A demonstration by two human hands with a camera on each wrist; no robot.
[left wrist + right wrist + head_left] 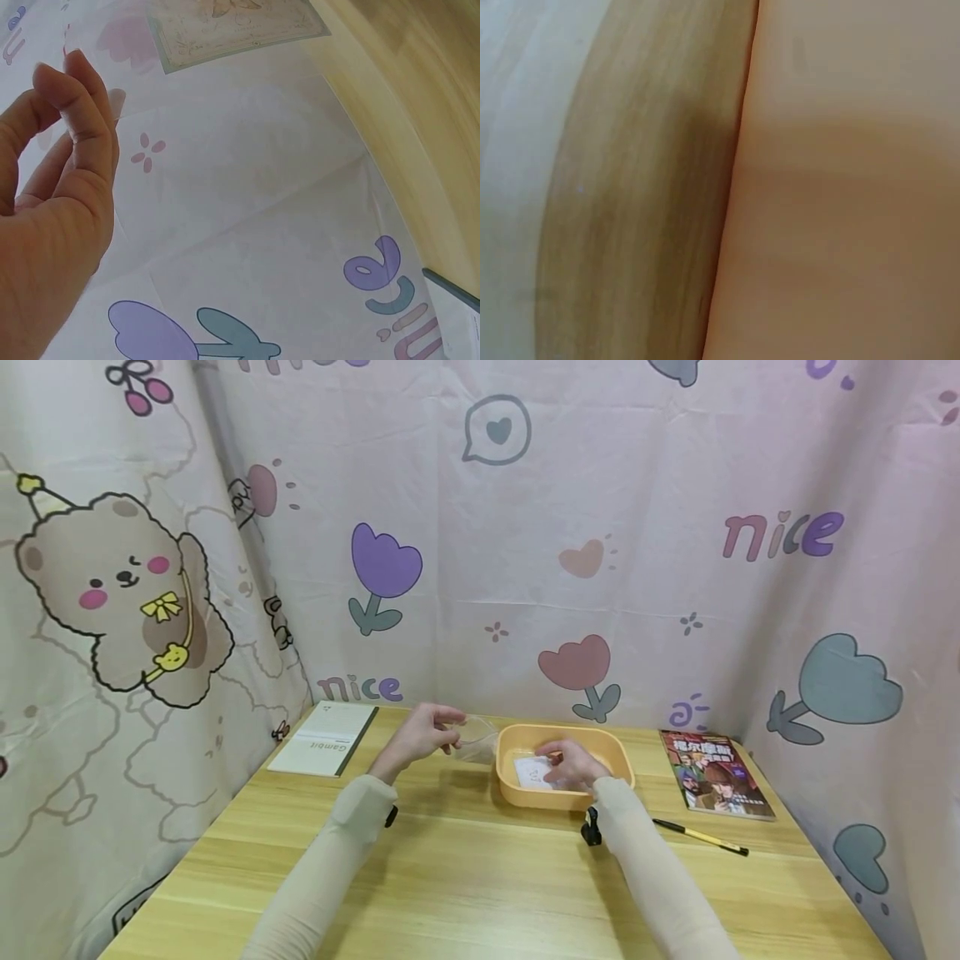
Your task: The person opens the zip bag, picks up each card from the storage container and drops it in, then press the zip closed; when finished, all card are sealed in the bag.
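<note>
My left hand (429, 733) pinches a clear plastic sleeve or bag (474, 739) between thumb and fingers, above the table, left of the orange basket. In the left wrist view the same hand (67, 142) has bent fingers, and a green-bordered card (240, 30) shows at the top; I cannot tell whether it lies in the plastic. My right hand (573, 766) reaches into the basket (517, 795), its bent fingers over a white card (531, 772) with line marks. Whether they grip it is unclear. The right wrist view shows only the blurred basket wall (840, 240) and tabletop.
A white notebook (318, 739) lies at the back left of the wooden table (450, 877). At the right are a colourful magazine (720, 777) and a yellow-and-black pen (701, 837). A printed curtain (480, 527) hangs behind the table and along its sides.
</note>
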